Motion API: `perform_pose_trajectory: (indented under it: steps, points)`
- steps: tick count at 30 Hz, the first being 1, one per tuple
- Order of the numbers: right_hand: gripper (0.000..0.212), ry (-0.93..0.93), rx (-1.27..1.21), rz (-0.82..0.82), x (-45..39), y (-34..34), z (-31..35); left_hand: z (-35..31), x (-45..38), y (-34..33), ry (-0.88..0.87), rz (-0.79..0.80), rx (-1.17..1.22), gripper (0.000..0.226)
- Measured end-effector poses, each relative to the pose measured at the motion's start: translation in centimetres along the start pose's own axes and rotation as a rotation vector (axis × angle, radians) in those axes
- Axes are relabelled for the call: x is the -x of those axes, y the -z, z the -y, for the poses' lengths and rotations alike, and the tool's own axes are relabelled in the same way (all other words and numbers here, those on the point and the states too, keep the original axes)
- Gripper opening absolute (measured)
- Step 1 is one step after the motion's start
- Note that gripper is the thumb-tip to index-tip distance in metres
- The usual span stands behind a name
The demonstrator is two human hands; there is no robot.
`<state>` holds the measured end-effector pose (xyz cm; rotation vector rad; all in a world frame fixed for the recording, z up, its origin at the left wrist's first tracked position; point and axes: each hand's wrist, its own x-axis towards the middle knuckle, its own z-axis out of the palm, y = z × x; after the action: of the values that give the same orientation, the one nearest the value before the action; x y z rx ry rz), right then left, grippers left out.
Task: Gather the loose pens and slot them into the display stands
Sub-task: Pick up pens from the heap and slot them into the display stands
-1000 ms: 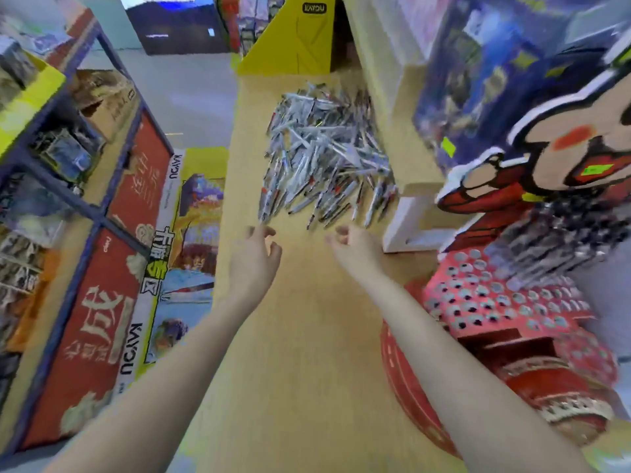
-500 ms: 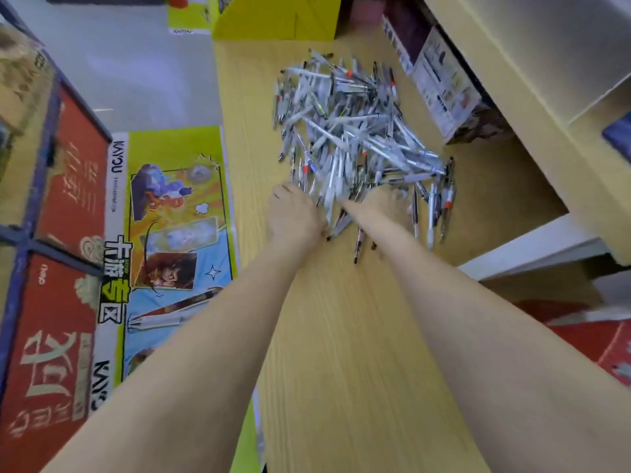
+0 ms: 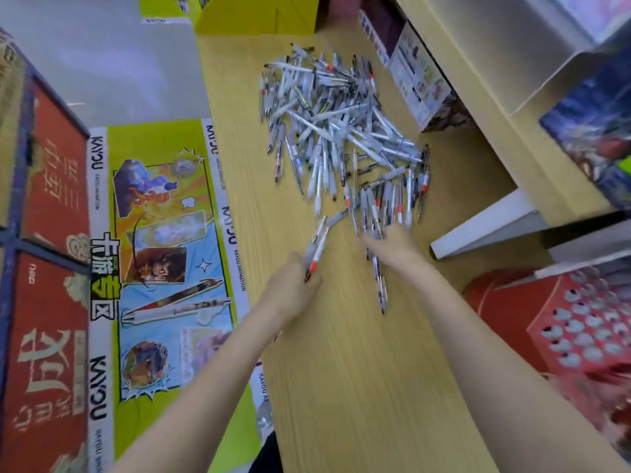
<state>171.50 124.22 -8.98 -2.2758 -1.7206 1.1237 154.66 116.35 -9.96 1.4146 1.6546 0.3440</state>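
- Head view: heaped on the wooden bench (image 3: 341, 370), a big pile of loose pens (image 3: 334, 131), mostly white and grey barrels, some with orange bands.
- Nearer than the pile, left hand (image 3: 290, 288) curled round a small bunch of pens (image 3: 317, 245), tips pointing back toward the pile.
- Right of that bunch, right hand (image 3: 396, 244) at the pile's near edge, fingers curled over several pens; a few dark pens (image 3: 379, 285) trailing out beneath the wrist.
- Right of the pile, low at the frame edge, red display stand (image 3: 580, 322) with rows of round holes; contents blurred, not readable.
- Right of the pile, against the shelf unit, a printed box (image 3: 420, 83); contents unseen.
- Left of the bench, yellow-green poster (image 3: 160, 250) showing pens.
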Motion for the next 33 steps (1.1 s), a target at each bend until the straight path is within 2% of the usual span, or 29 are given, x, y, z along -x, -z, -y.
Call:
perform_pose_trajectory:
  steps: [3,7,10,14,18,20,23,25,27,30,33]
  points:
    - [0.039,0.026,-0.034,0.000,4.3,-0.3,-3.8,0.7,2.2,-0.4,0.054,-0.006,0.205,0.018]
    - [0.038,-0.038,0.026,0.072,9.4,-1.3,-8.0,1.1,4.3,-1.4,0.179,0.054,0.490,0.014]
    - [0.031,-0.067,0.199,0.077,10.8,-1.4,-9.3,1.3,5.3,-2.4,0.205,0.046,0.487,0.024]
    - [0.048,-0.005,0.449,-0.087,9.6,-2.8,-7.8,1.0,6.4,-3.3,0.204,0.017,0.532,0.027]
    - [0.026,0.101,0.475,-0.135,8.7,-4.6,-6.2,1.3,7.4,-3.4,0.178,-0.009,0.590,0.028]
    - [0.017,0.142,0.342,-0.149,8.6,-3.7,-6.2,1.7,7.9,-3.6,0.182,-0.049,0.618,0.025]
    - [0.023,0.209,-0.021,-0.183,8.9,-1.1,-6.0,0.9,8.4,-3.7,0.169,-0.075,0.759,0.014]
    - [0.019,0.191,-0.390,-0.136,10.1,0.6,-6.0,-0.4,8.7,-3.9,0.150,-0.048,0.894,0.007]
    - [0.013,0.135,-0.511,-0.117,12.1,1.1,-7.3,-1.6,9.2,-4.3,0.128,-0.033,0.935,0.004]
    - [0.022,0.097,-0.193,-0.187,14.9,-0.5,-11.7,-2.7,10.3,-5.4,0.118,-0.060,0.870,0.005]
    - [0.021,0.072,0.159,-0.090,16.2,-2.9,-15.4,-3.0,11.7,-6.8,0.148,-0.100,0.864,0.008]
